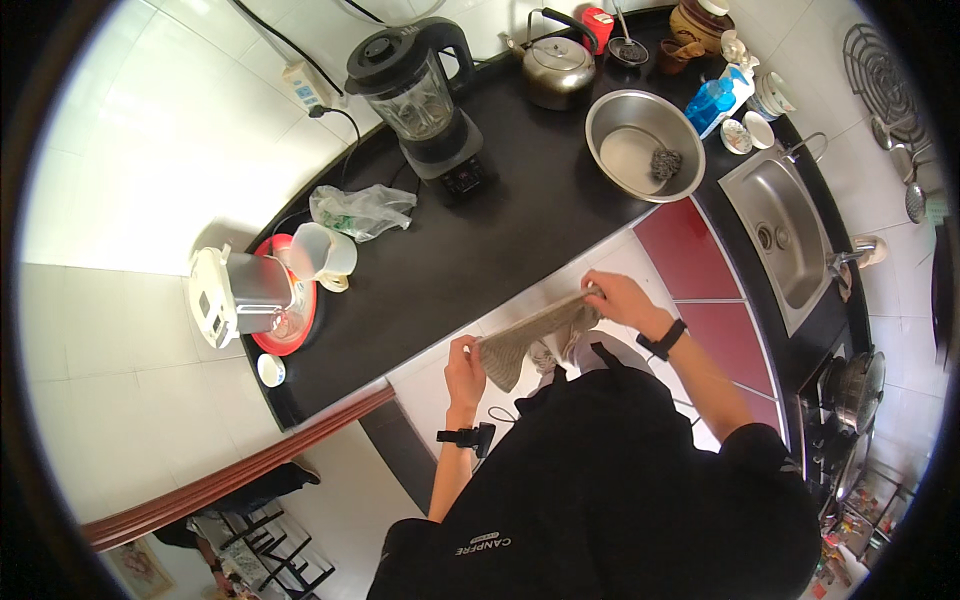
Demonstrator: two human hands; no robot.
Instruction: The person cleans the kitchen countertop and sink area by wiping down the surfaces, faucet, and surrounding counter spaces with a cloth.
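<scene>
A grey-brown ribbed cloth (pixel 534 336) is stretched between my two hands, in front of the black countertop (pixel 420 277). My left hand (pixel 465 373) pinches its left corner, and my right hand (pixel 615 301) grips the other end, higher up. The cloth's middle and lower edge hang loose above the floor. On the counter beyond it stand a blender with a glass jug (pixel 420 112) and a wide steel basin (pixel 619 161) with a steel-wool scourer (pixel 665 163) inside. A crumpled clear plastic bag (pixel 364 210) lies left of the blender's base.
A kettle (pixel 559 71) and blue pump bottle (pixel 709 105) stand at the back, a steel sink (pixel 780 225) at right. At left are a red tray (pixel 279 349), a white-lidded appliance (pixel 244 296), a plastic jug (pixel 322 251) and a small cup (pixel 271 370). Another person's arm (pixel 210 559) shows lower left.
</scene>
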